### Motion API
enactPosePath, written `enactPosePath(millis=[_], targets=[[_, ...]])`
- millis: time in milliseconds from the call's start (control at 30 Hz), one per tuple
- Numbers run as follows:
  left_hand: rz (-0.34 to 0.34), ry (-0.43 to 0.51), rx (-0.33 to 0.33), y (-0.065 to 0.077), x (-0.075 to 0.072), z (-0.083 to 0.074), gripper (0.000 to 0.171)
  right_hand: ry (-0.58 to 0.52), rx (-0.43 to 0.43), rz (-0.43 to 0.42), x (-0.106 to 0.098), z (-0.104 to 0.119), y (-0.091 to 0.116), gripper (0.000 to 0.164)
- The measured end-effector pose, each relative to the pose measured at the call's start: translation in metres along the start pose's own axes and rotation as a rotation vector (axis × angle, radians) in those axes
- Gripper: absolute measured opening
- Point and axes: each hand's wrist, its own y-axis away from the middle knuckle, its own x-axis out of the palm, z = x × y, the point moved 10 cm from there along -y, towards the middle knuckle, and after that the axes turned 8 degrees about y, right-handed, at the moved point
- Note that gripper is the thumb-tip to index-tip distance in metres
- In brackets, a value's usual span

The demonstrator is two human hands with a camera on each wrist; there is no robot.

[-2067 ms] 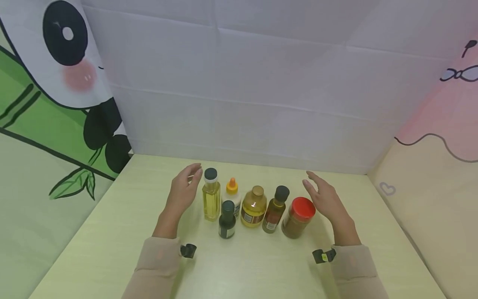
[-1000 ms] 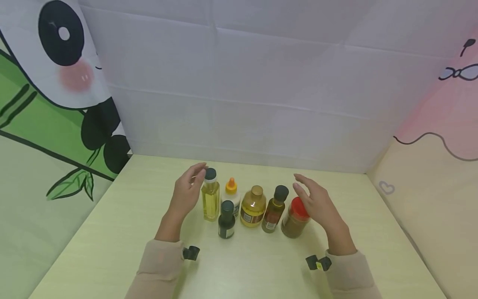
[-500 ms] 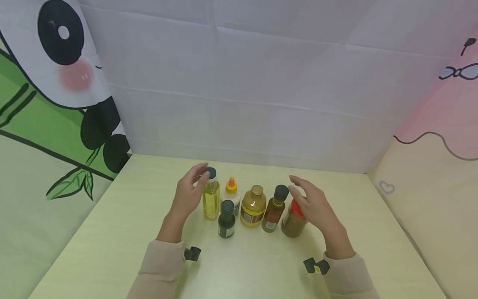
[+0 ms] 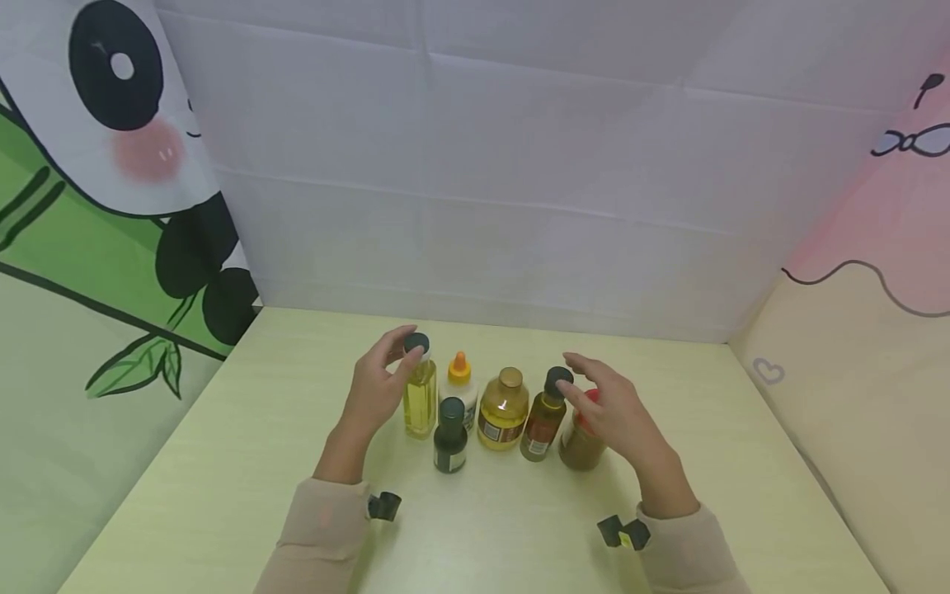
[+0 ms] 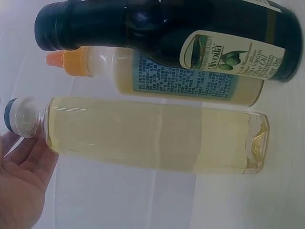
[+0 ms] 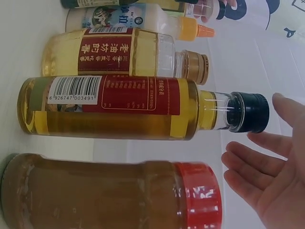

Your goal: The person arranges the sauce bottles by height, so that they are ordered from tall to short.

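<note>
My left hand is at the neck of a tall bottle of pale yellow oil, its thumb overlapping the dark cap. In the left wrist view its relaxed fingers lie right by the neck. Over the red-lidded jar of brown contents reaches my right hand, thumb and fingers spread around the black cap of a red-labelled oil bottle. The right wrist view has those fingers just off that cap. All the containers stand upright.
Between the hands stand a squeeze bottle with an orange nozzle, a dark green olive oil bottle in front, and a round yellow oil bottle with a gold cap. A pale wall rises behind the table.
My right hand has moved left, over the red-lidded jar to the black-capped bottle. My left hand has shifted slightly right to the tall bottle's cap. The bottles stay in place.
</note>
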Motion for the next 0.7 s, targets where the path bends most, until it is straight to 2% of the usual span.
enactPosePath(millis=[200,400,700], targets=[[-0.012,-0.027,-0.008,0.000,0.006,0.004,0.048,-0.002,-0.036,-0.019,0.002,0.000,-0.001,0.052],[-0.012,-0.029,-0.039,0.000,0.009,0.007,0.051,0.000,-0.037,-0.023,0.006,0.000,-0.002,0.050],[-0.040,-0.033,-0.006,0.000,0.009,0.007,0.049,0.004,-0.018,-0.021,0.013,-0.003,-0.003,0.050]])
